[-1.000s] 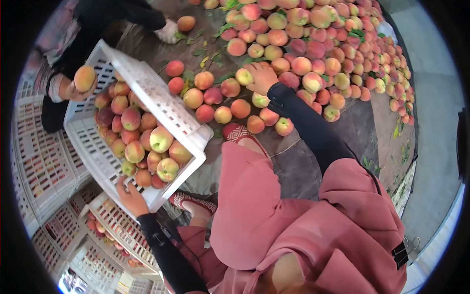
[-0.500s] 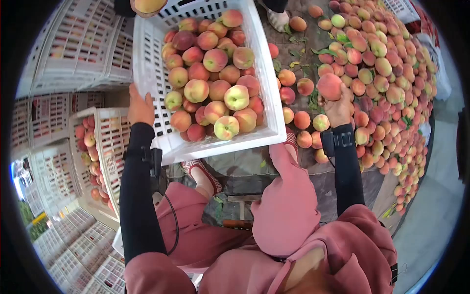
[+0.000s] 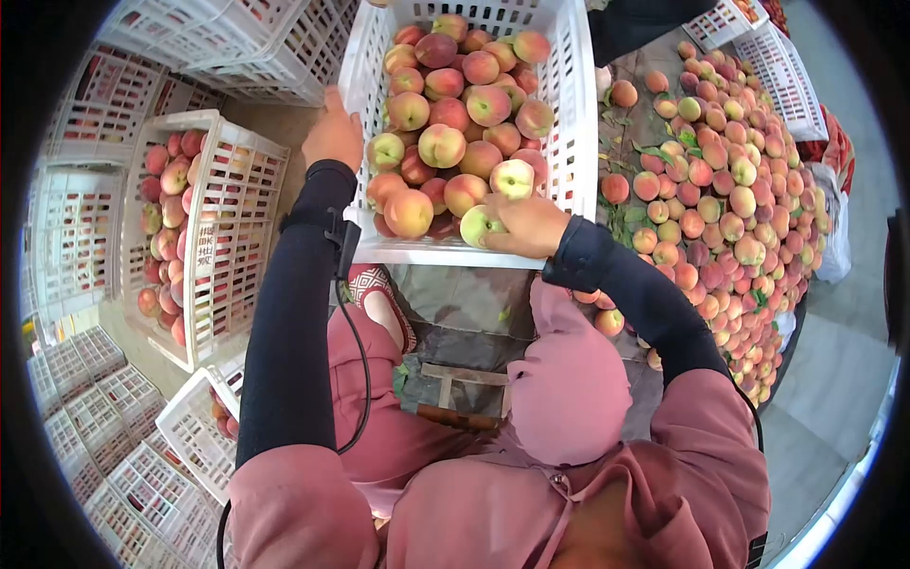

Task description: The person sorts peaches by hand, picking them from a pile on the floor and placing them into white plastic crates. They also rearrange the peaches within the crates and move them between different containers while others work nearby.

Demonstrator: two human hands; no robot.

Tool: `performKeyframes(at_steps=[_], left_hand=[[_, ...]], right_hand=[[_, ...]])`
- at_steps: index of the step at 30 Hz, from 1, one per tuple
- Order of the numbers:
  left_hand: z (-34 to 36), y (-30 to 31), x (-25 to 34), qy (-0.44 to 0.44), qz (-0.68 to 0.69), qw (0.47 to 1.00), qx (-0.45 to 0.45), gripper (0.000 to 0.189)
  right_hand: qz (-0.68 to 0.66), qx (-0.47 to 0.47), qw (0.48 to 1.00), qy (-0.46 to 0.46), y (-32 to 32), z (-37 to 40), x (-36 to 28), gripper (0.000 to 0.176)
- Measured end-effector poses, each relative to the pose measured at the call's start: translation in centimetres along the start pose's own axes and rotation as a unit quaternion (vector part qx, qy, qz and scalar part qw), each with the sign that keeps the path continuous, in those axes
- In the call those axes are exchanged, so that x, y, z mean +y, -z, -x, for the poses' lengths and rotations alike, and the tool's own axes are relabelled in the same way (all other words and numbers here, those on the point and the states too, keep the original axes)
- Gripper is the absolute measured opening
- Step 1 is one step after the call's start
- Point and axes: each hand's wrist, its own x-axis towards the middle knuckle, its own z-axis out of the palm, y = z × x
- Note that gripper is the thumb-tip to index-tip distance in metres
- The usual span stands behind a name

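A white plastic crate (image 3: 580,152) full of peaches stands in front of me. My left hand (image 3: 334,137) grips its left rim, with the fingers partly hidden by the edge. My right hand (image 3: 527,226) reaches over the near right corner, its fingers closed round a pale yellow-green peach (image 3: 477,226) among the others. A large orange-yellow peach (image 3: 409,213) lies on top just left of it. A paler peach (image 3: 513,178) sits just beyond my right fingers.
A big pile of loose peaches (image 3: 720,199) covers the floor at right. A filled crate (image 3: 237,237) stands at left, near stacked crates (image 3: 123,398). Another crate (image 3: 787,81) is at far right. A dark sleeve or trouser leg (image 3: 645,27) shows beyond the crate.
My right hand has swung left from the pile, where it held a reddish peach, onto the pale peach in the crate. The crate appears straighter and farther right in view.
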Motion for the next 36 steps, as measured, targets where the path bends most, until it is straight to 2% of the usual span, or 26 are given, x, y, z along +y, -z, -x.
performKeyframes(at_steps=[1, 2, 3, 4, 6, 7, 11, 12, 14, 16, 17, 18, 19, 20, 21, 22, 24, 25, 26, 27, 28, 30, 32, 33, 35, 36], left_hand=[[0.0, -0.1, 0.0, 0.003, -0.007, 1.000, -0.006, 0.054], [0.0, -0.2, 0.0, 0.004, -0.013, 1.000, -0.013, 0.054], [0.1, -0.2, 0.0, 0.005, -0.009, 1.000, -0.013, 0.054], [0.2, -0.2, 0.0, 0.003, -0.001, 1.000, -0.010, 0.054], [0.2, 0.1, 0.1, -0.007, 0.011, 1.000, -0.002, 0.053], [0.3, 0.2, 0.1, -0.012, 0.011, 1.000, -0.003, 0.053], [-0.1, 0.2, 0.2, 0.010, 0.007, 0.999, -0.030, 0.052], [-0.2, 0.1, 0.2, 0.022, 0.003, 0.999, -0.033, 0.052], [-0.5, -1.0, -1.1, 0.003, 0.046, 0.999, -0.015, 0.055], [-1.4, -2.2, -2.6, -0.005, 0.039, 0.999, -0.022, 0.057], [-2.1, -3.3, -4.1, -0.046, 0.068, 0.997, -0.001, 0.059], [-1.3, -2.3, -3.0, -0.032, 0.163, 0.986, -0.017, 0.060], [-2.1, -3.1, -4.4, -0.184, 0.032, 0.979, 0.086, 0.061], [-1.3, -1.4, -2.6, -0.180, -0.015, 0.982, 0.062, 0.061], [-0.9, -0.6, -1.8, -0.230, -0.054, 0.967, 0.092, 0.061], [-0.4, 0.2, -0.8, -0.278, -0.081, 0.950, 0.113, 0.061], [1.1, 1.2, 0.3, -0.441, -0.151, 0.878, 0.107, 0.063], [1.4, 1.8, 0.2, -0.487, -0.091, 0.868, -0.047, 0.064], [1.7, 2.1, 0.8, -0.513, -0.036, 0.832, -0.208, 0.065], [2.6, 2.8, 3.5, -0.563, -0.064, 0.776, -0.278, 0.067], [3.7, 3.4, 5.8, -0.604, -0.090, 0.713, -0.345, 0.069], [4.7, 2.1, 6.8, -0.578, -0.114, 0.710, -0.384, 0.071], [4.5, -0.5, 5.5, -0.534, -0.139, 0.716, -0.427, 0.076], [4.6, -0.7, 5.9, -0.526, -0.162, 0.721, -0.420, 0.073], [5.1, -0.4, 6.7, -0.516, -0.191, 0.726, -0.413, 0.070], [5.2, 0.4, 7.1, -0.504, -0.182, 0.745, -0.396, 0.064]], right_hand=[[0.005, -0.004, 1.000, 0.002, 0.6, -0.2, -0.6, 0.046], [-0.148, -0.014, 0.989, 0.011, 1.5, -0.3, -1.4, 0.043], [-0.299, -0.022, 0.954, 0.018, 2.1, -0.4, -1.9, 0.041], [-0.296, -0.022, 0.955, 0.015, 2.0, -0.8, -1.8, 0.041], [-0.404, 0.056, 0.909, 0.087, 2.0, -1.7, -1.1, 0.036], [-0.436, 0.055, 0.896, 0.066, 2.8, -1.2, -1.2, 0.032], [-0.395, 0.146, 0.905, 0.068, 3.2, 3.1, 0.5, 0.032], [-0.387, 0.151, 0.910, 0.021, 3.1, 5.4, 0.9, 0.033], [-0.460, 0.220, 0.860, 0.009, 2.1, 9.8, 1.9, 0.029], [-0.478, 0.279, 0.832, -0.049, 0.1, 14.8, 3.9, 0.028], [-0.500, 0.333, 0.794, -0.094, -1.3, 17.2, 4.8, 0.027], [-0.539, 0.380, 0.741, -0.126, -3.5, 19.4, 6.4, 0.026], [-0.499, 0.399, 0.751, -0.165, -5.5, 21.8, 7.7, 0.028], [-0.459, 0.414, 0.759, -0.207, -8.0, 24.1, 9.3, 0.030], [-0.449, 0.426, 0.749, -0.236, -12.8, 26.0, 12.1, 0.029], [-0.357, 0.455, 0.751, -0.320, -14.9, 27.3, 11.7, 0.027], [-0.337, 0.448, 0.719, -0.411, -19.4, 29.1, 11.7, 0.027], [-0.342, 0.460, 0.704, -0.419, -19.7, 29.3, 12.0, 0.027], [-0.376, 0.464, 0.686, -0.416, -19.7, 29.2, 11.8, 0.027], [-0.410, 0.465, 0.668, -0.412, -20.1, 29.0, 11.5, 0.027], [-0.358, 0.480, 0.685, -0.415, -20.7, 28.6, 12.5, 0.029], [-0.264, 0.525, 0.679, -0.440, -18.6, 27.1, 13.6, 0.032], [-0.113, 0.539, 0.719, -0.424, -16.3, 25.9, 15.9, 0.036], [-0.116, 0.540, 0.716, -0.426, -15.2, 25.2, 17.1, 0.036], [0.012, 0.554, 0.715, -0.426, -13.4, 23.5, 19.6, 0.037], [-0.033, 0.524, 0.733, -0.432, -13.2, 22.8, 21.8, 0.040]])
